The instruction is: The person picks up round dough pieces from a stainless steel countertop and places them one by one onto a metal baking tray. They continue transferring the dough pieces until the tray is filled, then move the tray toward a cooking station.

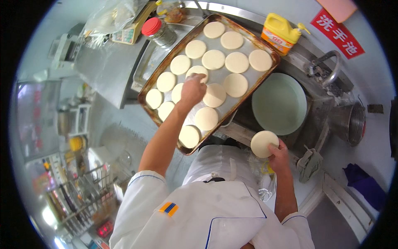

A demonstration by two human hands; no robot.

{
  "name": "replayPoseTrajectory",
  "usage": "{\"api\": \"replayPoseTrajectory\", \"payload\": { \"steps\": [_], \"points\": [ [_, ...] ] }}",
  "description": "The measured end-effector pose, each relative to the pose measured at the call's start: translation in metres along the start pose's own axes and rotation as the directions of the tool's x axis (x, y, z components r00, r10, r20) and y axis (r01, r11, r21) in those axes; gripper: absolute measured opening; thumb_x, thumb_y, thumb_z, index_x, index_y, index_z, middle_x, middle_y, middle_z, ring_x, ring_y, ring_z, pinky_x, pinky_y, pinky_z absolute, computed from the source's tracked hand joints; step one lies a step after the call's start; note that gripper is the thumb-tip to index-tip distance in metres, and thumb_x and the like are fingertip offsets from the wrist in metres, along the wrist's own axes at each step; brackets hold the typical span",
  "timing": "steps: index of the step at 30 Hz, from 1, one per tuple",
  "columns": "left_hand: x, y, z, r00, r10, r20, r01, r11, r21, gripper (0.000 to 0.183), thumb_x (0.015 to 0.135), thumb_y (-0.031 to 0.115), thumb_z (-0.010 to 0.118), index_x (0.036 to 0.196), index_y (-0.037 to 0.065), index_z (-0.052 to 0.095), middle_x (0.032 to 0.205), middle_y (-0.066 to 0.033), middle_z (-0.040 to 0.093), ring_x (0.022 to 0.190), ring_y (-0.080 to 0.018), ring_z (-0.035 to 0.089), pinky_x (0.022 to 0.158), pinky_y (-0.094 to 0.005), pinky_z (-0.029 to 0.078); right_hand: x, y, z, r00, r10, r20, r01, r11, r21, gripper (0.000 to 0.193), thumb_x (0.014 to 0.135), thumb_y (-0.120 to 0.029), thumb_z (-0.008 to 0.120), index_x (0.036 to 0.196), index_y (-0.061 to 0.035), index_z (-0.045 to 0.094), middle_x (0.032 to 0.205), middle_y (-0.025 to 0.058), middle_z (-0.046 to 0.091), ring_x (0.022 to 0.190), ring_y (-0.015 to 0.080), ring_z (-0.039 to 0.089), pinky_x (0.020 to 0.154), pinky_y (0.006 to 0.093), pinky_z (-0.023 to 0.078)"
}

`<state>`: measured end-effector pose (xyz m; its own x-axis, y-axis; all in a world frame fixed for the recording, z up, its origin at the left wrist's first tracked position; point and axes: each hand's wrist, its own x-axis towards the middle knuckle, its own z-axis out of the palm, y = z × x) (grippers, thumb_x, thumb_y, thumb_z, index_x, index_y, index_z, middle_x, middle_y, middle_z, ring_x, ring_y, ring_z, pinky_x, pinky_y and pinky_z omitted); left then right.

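A rimmed baking tray (pixel 271 52) holds several flat, pale dough rounds laid out in rows. My left hand (pixel 194 89) reaches over the middle of it, its fingers bunched and touching one dough round (pixel 195 70). The fingertips are partly hidden, so whether they lift or press that round does not show. Off the tray, to the right, my right hand (pixel 280 157) pinches another dough round (pixel 263 143) by its edge, thumb on top.
A pale green basin (pixel 278 103) sits in the metal sink, below a curved tap (pixel 331 72). Behind the tray stand a yellow pump bottle (pixel 282 33) and a red-lidded jar (pixel 159 33). A metal bucket (pixel 348 124) and a cloth (pixel 309 164) are at the right.
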<state>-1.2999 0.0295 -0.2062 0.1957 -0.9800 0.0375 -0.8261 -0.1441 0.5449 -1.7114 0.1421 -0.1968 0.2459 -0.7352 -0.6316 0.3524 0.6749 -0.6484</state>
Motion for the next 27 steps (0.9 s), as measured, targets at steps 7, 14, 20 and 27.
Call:
{"api": "replayPoseTrajectory", "payload": {
  "steps": [7, 14, 20, 27],
  "points": [
    [-0.089, -0.106, -0.098, 0.882, -0.456, -0.121, 0.455, 0.890, -0.032, 0.041, 0.087, 0.026, 0.071, 0.115, -0.004, 0.070, 0.104, -0.0197, 0.074, 0.097, -0.0285, 0.071, 0.087, -0.0373, 0.054, 0.015, -0.019, 0.002, 0.991, -0.016, 0.136, -0.003, 0.990, 0.139, 0.041, 0.091, -0.007, 0.062, 0.131, 0.0019, 0.057, 0.125, 0.0124, 0.067, 0.114, 0.0262, 0.066, 0.102, 0.0424, 0.050],
    [-0.144, -0.116, -0.115, 0.870, -0.487, -0.076, 0.492, 0.866, 0.089, 0.038, 0.084, 0.028, 0.072, 0.107, -0.002, 0.069, 0.102, -0.0199, 0.070, 0.093, -0.0348, 0.067, 0.083, -0.0424, 0.052, 0.033, -0.025, 0.022, 0.992, 0.000, 0.124, -0.002, 1.000, 0.017, 0.040, 0.094, -0.009, 0.062, 0.133, 0.0010, 0.056, 0.126, 0.0121, 0.066, 0.114, 0.0257, 0.065, 0.101, 0.0427, 0.051],
    [-0.140, -0.114, -0.103, 0.896, -0.436, -0.081, 0.443, 0.890, 0.109, 0.039, 0.085, 0.026, 0.069, 0.115, 0.000, 0.069, 0.111, -0.0229, 0.068, 0.107, -0.0395, 0.064, 0.092, -0.0465, 0.051, 0.030, -0.021, 0.055, 0.993, 0.012, 0.119, -0.011, 1.000, -0.009, 0.041, 0.093, -0.009, 0.063, 0.132, 0.0012, 0.057, 0.124, 0.0123, 0.066, 0.113, 0.0258, 0.066, 0.100, 0.0427, 0.051],
    [-0.097, -0.117, -0.091, 0.944, -0.326, -0.046, 0.322, 0.944, -0.075, 0.040, 0.087, 0.024, 0.068, 0.118, -0.001, 0.069, 0.115, -0.0244, 0.068, 0.105, -0.0409, 0.065, 0.092, -0.0465, 0.051, 0.018, -0.003, 0.105, 0.995, -0.007, 0.095, 0.009, 1.000, -0.027, 0.041, 0.091, -0.010, 0.066, 0.130, 0.0024, 0.058, 0.124, 0.0139, 0.067, 0.109, 0.0269, 0.068, 0.096, 0.0435, 0.054]
  ]
}}
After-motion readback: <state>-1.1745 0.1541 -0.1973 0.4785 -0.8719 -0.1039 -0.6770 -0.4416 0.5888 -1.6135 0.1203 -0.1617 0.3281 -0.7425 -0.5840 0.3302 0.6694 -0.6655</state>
